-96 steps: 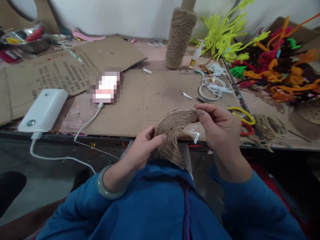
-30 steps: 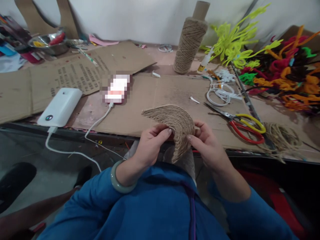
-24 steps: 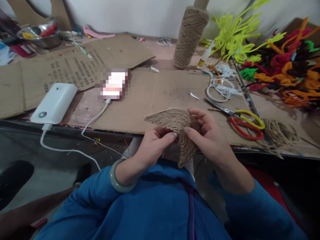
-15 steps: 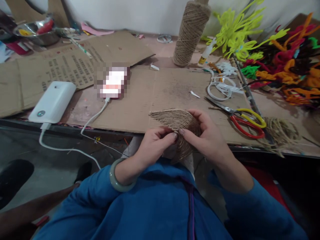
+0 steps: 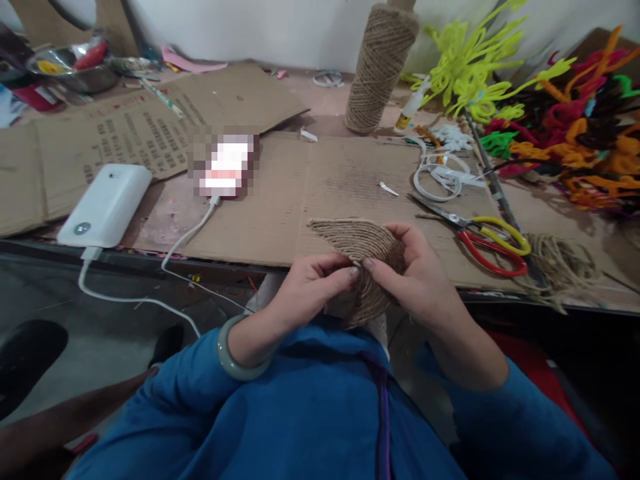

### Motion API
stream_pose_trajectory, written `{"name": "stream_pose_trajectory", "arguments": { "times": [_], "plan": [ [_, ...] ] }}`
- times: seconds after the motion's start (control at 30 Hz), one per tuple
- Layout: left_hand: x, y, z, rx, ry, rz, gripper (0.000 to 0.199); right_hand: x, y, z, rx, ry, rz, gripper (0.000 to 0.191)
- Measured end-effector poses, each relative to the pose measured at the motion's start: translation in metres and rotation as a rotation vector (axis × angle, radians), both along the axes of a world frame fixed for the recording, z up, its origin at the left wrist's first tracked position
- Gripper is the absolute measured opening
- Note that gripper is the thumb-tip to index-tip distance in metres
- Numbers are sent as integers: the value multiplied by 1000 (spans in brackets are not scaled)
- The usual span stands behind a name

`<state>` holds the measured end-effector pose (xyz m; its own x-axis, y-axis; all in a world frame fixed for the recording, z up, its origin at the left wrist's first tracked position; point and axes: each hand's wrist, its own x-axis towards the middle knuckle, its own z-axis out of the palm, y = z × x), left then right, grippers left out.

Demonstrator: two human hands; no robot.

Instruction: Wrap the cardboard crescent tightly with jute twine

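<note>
A leaf-like piece made of rows of brown jute twine is held up between my two hands at the table's front edge. My right hand grips its right side, thumb on the near face and fingers around the far edge. My left hand is closed, thumb and fingers pinching at the inner notch where the rows meet. The two thumb tips are close together there. Whatever lies between the left fingertips is mostly hidden.
Scissors with red and yellow handles lie right, by loose twine. A twine spool and glue bottle stand behind. A white power bank is cabled, and a blurred phone lies on cardboard. Colourful fuzzy stems fill the right.
The twine piece has shifted slightly to the right and turned a little in my hands. Both hands keep nearly the same grip, the left one moving slightly right.
</note>
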<state>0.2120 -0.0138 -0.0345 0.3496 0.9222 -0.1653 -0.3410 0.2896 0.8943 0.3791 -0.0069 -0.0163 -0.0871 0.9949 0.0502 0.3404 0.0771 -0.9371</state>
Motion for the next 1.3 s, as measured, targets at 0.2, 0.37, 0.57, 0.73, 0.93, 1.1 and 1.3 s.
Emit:
{"name": "stream_pose_trajectory", "arguments": {
  "times": [0.2, 0.37, 0.57, 0.73, 0.93, 1.1, 1.3],
  "plan": [
    [0, -1, -1, 17, 47, 58, 20, -2, -4, 0, 35, -7, 18, 38],
    [1, -2, -3, 19, 63, 98, 23, -3, -5, -2, 35, -28, 12, 39],
    [4, -1, -2, -12, 53, 83, 25, -2, -5, -5, 65, -59, 3, 38],
    [5, -2, -7, 51, 95, 157, 26, -4, -5, -6, 62, -61, 3, 38],
    [8, -1, -11, 142, 160, 282, 25, -5, -14, -11, 90, -27, -31, 71],
    [12, -2, -12, 129, 145, 296, 23, -11, -17, -11, 363, -270, -73, 58],
    [15, -5, -8, 11, 55, 272, 23, -11, -13, -7, 372, -309, -76, 52]
  ]
}}
